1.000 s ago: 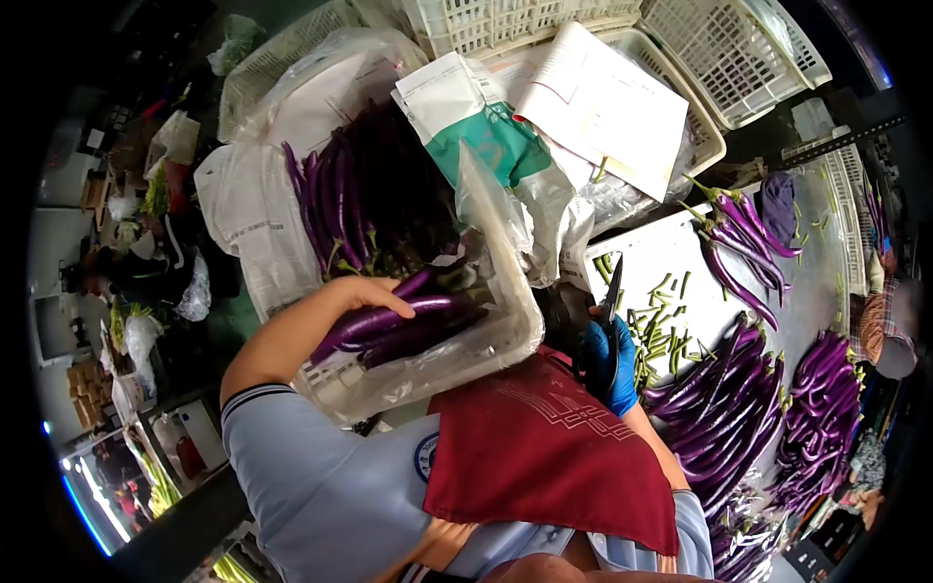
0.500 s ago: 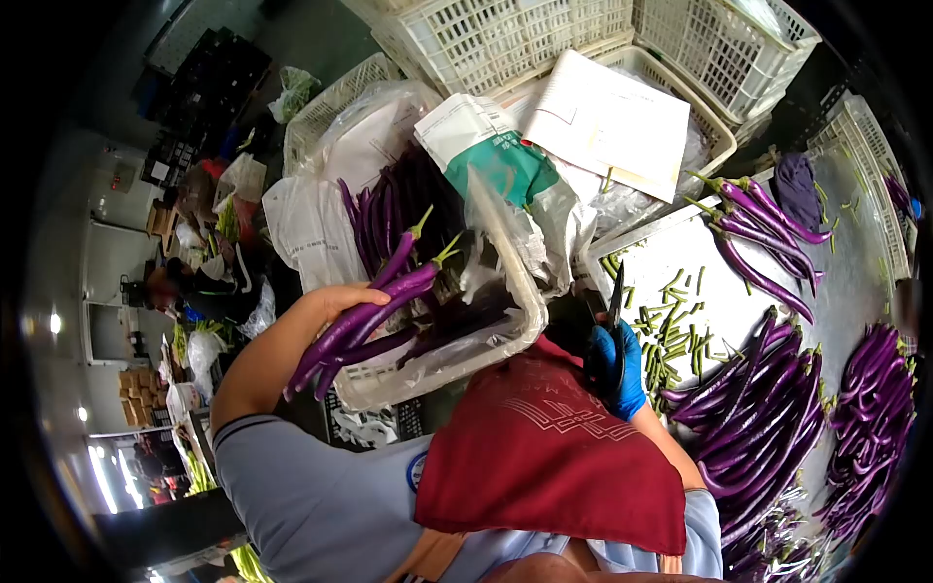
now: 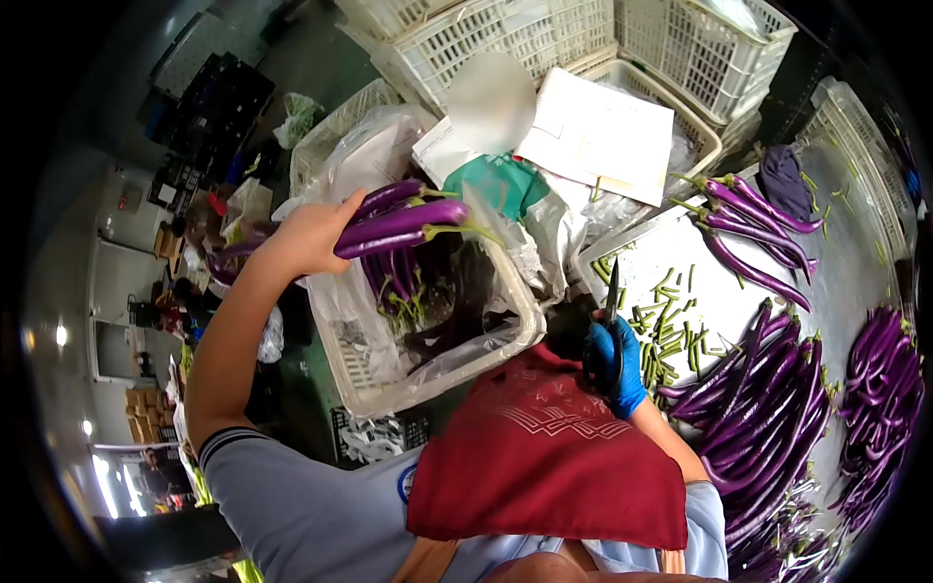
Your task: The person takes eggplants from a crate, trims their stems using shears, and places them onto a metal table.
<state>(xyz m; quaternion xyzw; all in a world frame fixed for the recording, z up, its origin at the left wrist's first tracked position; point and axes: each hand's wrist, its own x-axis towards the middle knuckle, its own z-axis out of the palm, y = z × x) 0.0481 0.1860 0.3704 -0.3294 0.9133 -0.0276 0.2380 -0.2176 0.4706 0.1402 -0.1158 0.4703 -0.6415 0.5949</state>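
My bare left hand is closed around several long purple eggplants, raised over the left side of a plastic-lined white crate. Their green stems point right. More eggplants lie inside that crate. My right hand, in a blue glove, is closed on dark scissors, whose blades point up. Beside it, cut green stem pieces are scattered on a white tray.
A large eggplant pile and another pile lie on the metal table at right. A few eggplants sit near a dark cloth. White crates stand behind papers.
My left hand has lifted the eggplants up out of the crate area, and their stems have swung toward the right. My right hand stays nearly in place with the scissors.
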